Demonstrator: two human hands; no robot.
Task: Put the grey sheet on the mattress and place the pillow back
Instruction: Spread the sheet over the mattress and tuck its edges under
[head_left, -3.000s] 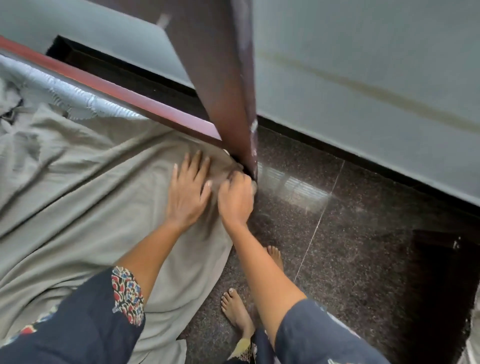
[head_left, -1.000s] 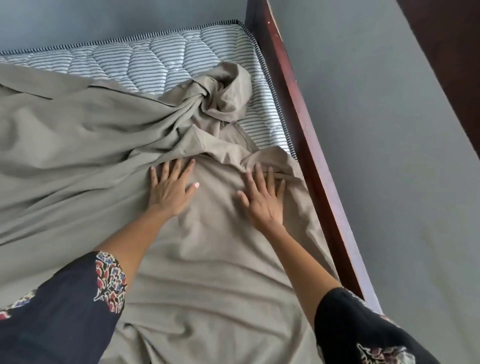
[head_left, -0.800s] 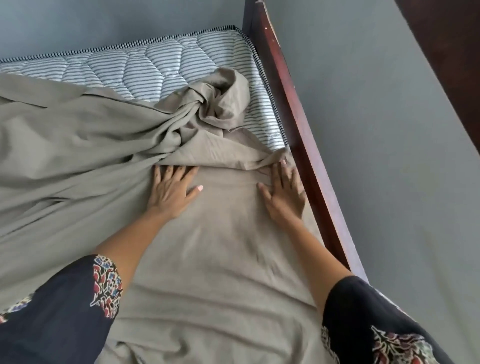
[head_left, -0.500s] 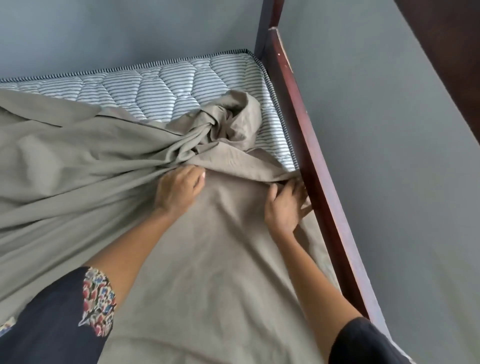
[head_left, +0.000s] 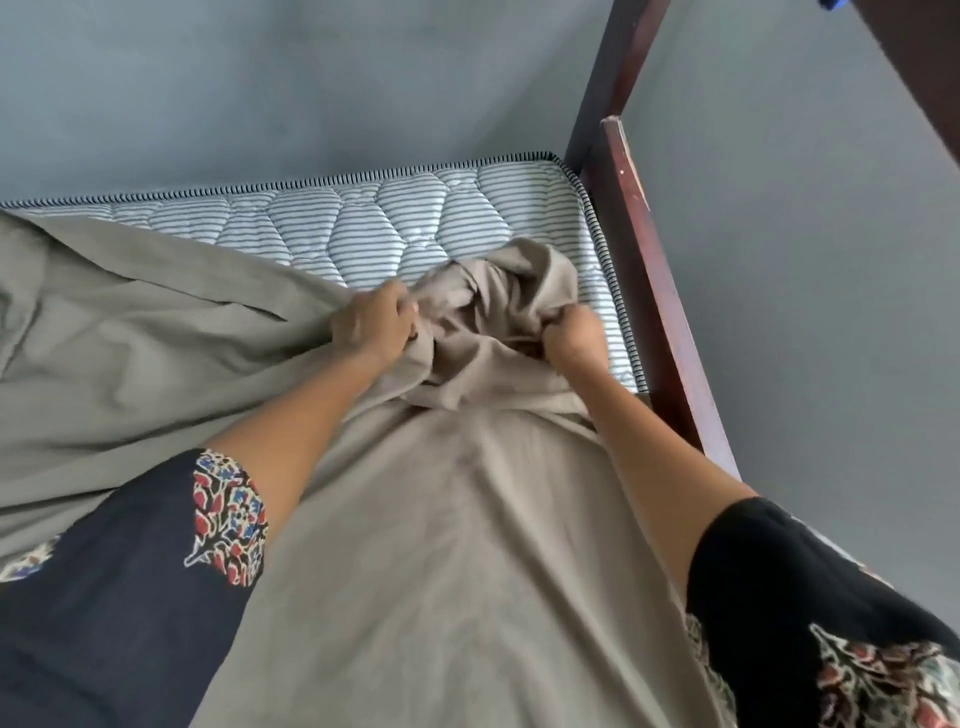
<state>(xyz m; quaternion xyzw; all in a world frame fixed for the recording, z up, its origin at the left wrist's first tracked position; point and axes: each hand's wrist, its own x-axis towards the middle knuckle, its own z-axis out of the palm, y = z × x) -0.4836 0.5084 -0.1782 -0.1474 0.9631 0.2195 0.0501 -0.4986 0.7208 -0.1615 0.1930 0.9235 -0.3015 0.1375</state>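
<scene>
The striped mattress (head_left: 363, 228) lay bare along its far edge and far right corner. The grey sheet (head_left: 467, 519) covered the rest, bunched just short of that corner. The left hand (head_left: 371, 327) and right hand (head_left: 574, 338) gripped the bunch, fingers curled into cloth, the right nearer the corner. No pillow or writing showed.

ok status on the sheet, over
Left hand and right hand both gripping the bunched sheet. Far end of mattress bare. No pillow in view.

most of the mattress (head_left: 363, 228) beneath the grey sheet (head_left: 467, 545)
</scene>
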